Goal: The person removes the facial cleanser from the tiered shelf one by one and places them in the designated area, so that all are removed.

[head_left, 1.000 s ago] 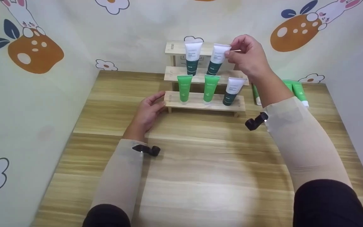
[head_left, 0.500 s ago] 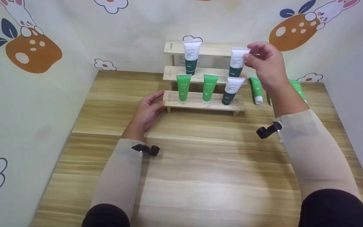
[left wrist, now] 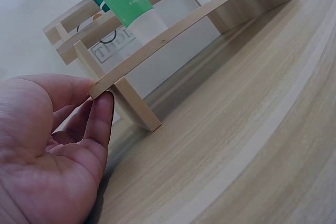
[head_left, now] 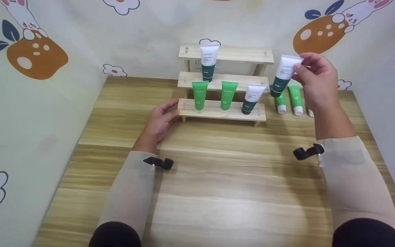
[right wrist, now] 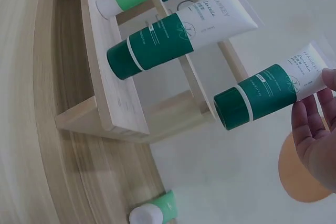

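Tube, white and dark green [head_left: 284, 75], is off the shelves, just beside the right end of the middle shelf [head_left: 237, 79] of a wooden rack [head_left: 242, 54]. Right hand [head_left: 321, 80] has it pinched at the flat white end, thumb against fingers; cap end hangs down, top leaning right. Left hand [head_left: 161, 120] also clamped, thumb and fingers on the left end of the bottom shelf [head_left: 237, 109].

On bottom shelf, standing: two bright green tubes [head_left: 200, 96], then a tilted white-and-green tube [head_left: 253, 99]. One more white-topped tube [head_left: 208, 61] on middle shelf. On the tabletop [head_left: 218, 164] right of rack: green tubes lying [head_left: 296, 99], one partly behind the held tube, one mostly hidden by the right arm.

Step looks like carrying one tube by hand at the rack's side while the other hand steadies the rack. Next move probably calls for keeping the pinch firm, clearing the shelf end and leaning tube, and lowering cap-first wherever it goes. Cap touching the shelf? Looks apart.
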Demonstrator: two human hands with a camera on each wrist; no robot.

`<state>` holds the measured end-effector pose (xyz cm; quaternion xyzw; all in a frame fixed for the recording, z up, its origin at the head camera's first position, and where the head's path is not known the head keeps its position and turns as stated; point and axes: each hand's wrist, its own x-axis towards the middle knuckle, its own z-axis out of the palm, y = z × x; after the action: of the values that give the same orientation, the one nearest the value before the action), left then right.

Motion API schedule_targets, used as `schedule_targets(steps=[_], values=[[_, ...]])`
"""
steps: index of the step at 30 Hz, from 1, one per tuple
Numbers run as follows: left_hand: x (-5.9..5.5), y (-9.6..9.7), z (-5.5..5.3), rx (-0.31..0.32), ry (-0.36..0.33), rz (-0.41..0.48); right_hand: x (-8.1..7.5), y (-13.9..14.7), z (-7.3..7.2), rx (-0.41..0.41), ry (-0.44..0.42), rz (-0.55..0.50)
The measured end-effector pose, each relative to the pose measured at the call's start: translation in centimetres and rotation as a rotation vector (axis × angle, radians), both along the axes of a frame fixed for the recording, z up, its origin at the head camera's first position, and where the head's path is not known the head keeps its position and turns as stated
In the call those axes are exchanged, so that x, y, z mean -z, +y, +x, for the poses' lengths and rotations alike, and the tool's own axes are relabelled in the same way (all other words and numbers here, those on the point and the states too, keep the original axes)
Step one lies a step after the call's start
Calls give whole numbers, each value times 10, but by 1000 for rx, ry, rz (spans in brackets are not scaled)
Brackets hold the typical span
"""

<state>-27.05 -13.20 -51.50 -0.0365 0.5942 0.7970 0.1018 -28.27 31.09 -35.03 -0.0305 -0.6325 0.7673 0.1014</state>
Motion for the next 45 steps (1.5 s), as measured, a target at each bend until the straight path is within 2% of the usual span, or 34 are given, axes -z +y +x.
schedule_targets(steps=[4, 11, 15, 24, 28, 31, 35, 39, 45], values=[[0, 1, 0, 4, 8, 3, 10, 7, 6, 29, -5, -18], [1, 3, -1, 7, 21, 9, 34, 21, 16, 32, -36, 22], [2, 3, -1, 5, 24, 18, 54, 28, 21, 15, -49, 28], [1, 4, -3, -2, 24, 20, 102, 34, 31, -50, -141, 113], [1, 4, -3, -4, 20, 15, 117, 37, 34, -51, -182, 70], [2, 4, -2, -2, 9, 16, 125, 39, 34, -52, -196, 48], [4, 3, -2, 3, 2, 18, 133, 40, 33, -58, -223, 104], [4, 2, -1, -3, -5, 20, 137, 40, 31, -69, -249, 159], [1, 0, -2, -1, -4, 11, 142, 38, 28, -65, -287, 175]])
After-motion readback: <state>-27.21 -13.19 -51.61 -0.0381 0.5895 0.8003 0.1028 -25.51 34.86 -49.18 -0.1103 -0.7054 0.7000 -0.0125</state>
